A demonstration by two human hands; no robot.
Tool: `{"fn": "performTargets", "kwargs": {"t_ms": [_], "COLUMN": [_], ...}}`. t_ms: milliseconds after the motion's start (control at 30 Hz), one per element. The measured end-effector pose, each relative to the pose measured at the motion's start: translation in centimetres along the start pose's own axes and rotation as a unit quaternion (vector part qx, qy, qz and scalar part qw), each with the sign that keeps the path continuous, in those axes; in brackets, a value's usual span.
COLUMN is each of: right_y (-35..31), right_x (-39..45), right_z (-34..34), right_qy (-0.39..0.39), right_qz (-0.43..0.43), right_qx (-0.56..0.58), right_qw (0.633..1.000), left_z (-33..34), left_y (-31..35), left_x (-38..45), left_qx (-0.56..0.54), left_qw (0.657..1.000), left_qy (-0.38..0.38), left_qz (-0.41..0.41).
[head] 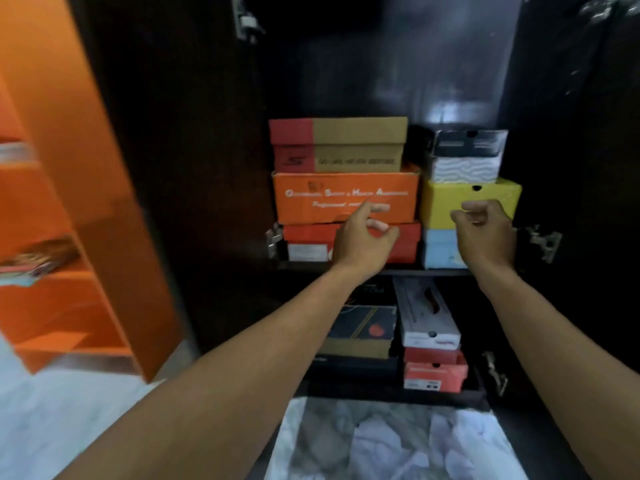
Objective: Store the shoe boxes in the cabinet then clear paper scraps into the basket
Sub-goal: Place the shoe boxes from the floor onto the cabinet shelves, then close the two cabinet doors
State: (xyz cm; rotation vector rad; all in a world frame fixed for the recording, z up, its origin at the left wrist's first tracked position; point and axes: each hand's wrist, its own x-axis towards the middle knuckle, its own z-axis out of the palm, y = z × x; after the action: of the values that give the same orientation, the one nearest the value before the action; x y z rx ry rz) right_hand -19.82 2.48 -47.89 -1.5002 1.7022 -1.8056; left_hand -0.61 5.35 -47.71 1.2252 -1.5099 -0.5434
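Observation:
The dark cabinet (377,271) stands open with shoe boxes stacked on two shelves. On the upper shelf a tan and red box (356,143) tops an orange box (329,199) and a red box (308,240). Beside them a black and white box (465,157) sits on a yellow box (446,202) and a light blue box (440,251). My left hand (363,237) hovers in front of the orange box, fingers loosely curled, holding nothing. My right hand (485,230) is in front of the yellow box, fingers curled, empty. White paper scraps (388,441) lie on the floor below.
The lower shelf holds a black box (363,327), a white box (429,317) and red boxes (434,372). Both dark doors hang open, the left one (166,168) beside orange shelving (52,271). Metal hinges (543,240) stick out on the right.

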Motion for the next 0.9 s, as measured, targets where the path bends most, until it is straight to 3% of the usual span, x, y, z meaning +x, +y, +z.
{"fn": "performTargets", "kwargs": {"t_ms": [67, 167, 333, 467, 533, 633, 700, 900], "right_y": [-0.3, -2.4, -6.2, -7.6, -7.9, -8.1, -8.0, -7.0], "right_x": [-3.9, -9.7, -15.9, -18.9, -19.7, -20.4, -20.3, -19.1], "right_z": [0.5, 1.9, 4.4, 5.3, 5.3, 5.0, 4.3, 0.1], "right_qy": [-0.027, -0.068, -0.143, -0.162, -0.164, -0.168, -0.168, -0.119], "right_qz": [0.003, 0.002, -0.007, -0.021, -0.028, -0.031, -0.034, -0.036], "right_qx": [0.005, 0.020, 0.046, 0.049, 0.049, 0.048, 0.046, 0.045], "right_qw": [1.000, 0.998, 0.989, 0.985, 0.985, 0.984, 0.984, 0.991], "left_z": [-2.3, -6.6, -14.7, -19.7, -20.9, -21.5, -21.6, -20.7], "left_y": [0.2, 0.8, 0.1, -2.1, -2.8, -3.4, -3.9, -3.7], "left_x": [-3.3, -8.8, -16.3, -18.2, -17.4, -15.5, -14.4, -13.1], "left_qx": [-0.015, -0.001, 0.063, 0.132, 0.114, 0.063, 0.027, 0.025], "left_qw": [1.000, 0.996, 0.949, 0.906, 0.921, 0.959, 0.972, 0.965], "left_qy": [0.008, 0.057, 0.253, 0.376, 0.368, 0.275, 0.234, 0.262], "left_qz": [-0.001, 0.063, 0.177, 0.143, 0.060, -0.027, -0.020, -0.007]}}
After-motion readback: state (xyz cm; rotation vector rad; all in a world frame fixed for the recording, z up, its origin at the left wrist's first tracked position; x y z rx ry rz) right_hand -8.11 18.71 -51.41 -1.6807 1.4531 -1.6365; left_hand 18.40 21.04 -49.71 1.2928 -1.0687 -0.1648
